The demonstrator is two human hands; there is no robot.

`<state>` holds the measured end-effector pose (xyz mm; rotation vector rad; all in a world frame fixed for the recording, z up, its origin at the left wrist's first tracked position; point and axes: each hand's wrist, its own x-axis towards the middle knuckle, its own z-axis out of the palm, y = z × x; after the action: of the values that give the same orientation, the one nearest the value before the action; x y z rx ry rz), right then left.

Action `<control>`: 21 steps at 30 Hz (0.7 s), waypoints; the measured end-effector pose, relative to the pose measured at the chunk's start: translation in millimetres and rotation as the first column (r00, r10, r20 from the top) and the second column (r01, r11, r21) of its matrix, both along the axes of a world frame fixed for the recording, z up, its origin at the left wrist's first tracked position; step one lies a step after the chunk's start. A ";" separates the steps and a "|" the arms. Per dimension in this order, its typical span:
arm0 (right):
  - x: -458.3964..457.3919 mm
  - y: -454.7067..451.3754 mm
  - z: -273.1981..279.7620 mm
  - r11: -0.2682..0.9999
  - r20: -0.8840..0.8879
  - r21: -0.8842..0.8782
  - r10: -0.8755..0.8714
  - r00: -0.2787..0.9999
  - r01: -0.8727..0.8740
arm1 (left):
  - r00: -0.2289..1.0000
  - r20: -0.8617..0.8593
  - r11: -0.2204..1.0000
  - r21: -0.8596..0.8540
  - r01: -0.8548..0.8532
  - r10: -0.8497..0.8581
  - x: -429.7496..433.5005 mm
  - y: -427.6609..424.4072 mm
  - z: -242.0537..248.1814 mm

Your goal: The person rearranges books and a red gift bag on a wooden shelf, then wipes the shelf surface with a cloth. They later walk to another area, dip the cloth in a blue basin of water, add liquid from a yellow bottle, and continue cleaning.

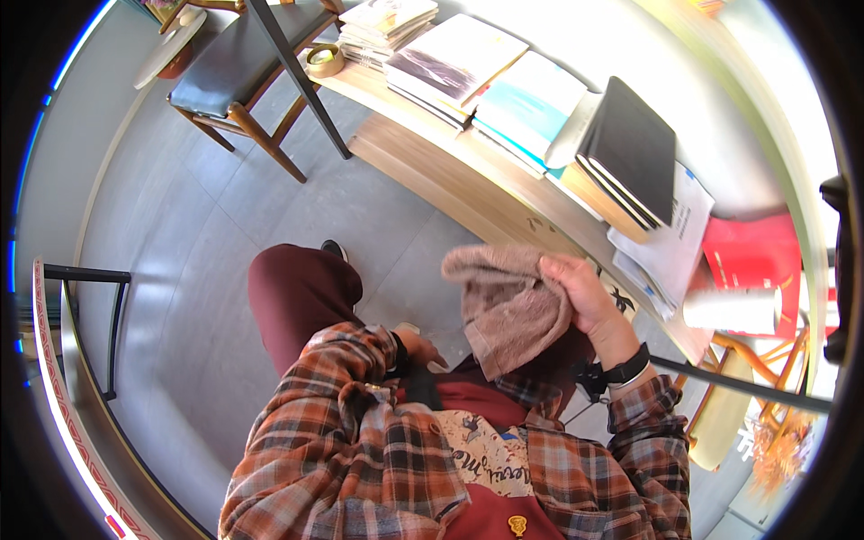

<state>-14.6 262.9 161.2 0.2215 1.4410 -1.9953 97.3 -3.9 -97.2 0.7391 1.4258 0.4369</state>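
A brown terry cloth (516, 310), folded and drooping at its lower end, is held up in my right hand (580, 290). The thumb lies on its upper right edge, and the cloth hangs above my right thigh, partly covering it. My left hand (420, 347) is low between my knees, close to the maroon trousers (304, 297). Its fingers point downward and some are hidden, so its grip is unclear. Pale shapes next to it are too small to name. Both wrists wear dark bands.
A wooden table (432, 138) holds stacked books (459, 57), a tape roll (325, 59), a black folder (631, 148), papers (665, 250), a red bag (752, 253) and a white cylinder (729, 309). A dark-seated chair (229, 67) stands upper left; a framed table edge (74, 378) lies left.
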 end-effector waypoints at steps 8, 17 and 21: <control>-35.2 5.0 -72.5 0.975 0.337 0.145 -0.207 0.918 0.167 | 0.979 0.203 0.989 0.136 -0.061 0.032 23.0 -6.7 -34.8; -14.1 -16.0 -83.7 0.976 0.509 0.202 -0.171 0.844 0.076 | 0.951 0.309 0.982 0.186 -0.034 -0.026 63.9 -59.7 -42.2; -8.4 -18.6 -79.8 0.970 0.378 0.234 -0.146 0.914 0.058 | 0.975 0.217 0.972 0.233 -0.007 -0.045 78.5 -63.6 -60.5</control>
<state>-23.0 244.2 81.4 0.7656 1.4007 -1.7387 175.8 -67.5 -157.7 0.8635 1.1684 0.6591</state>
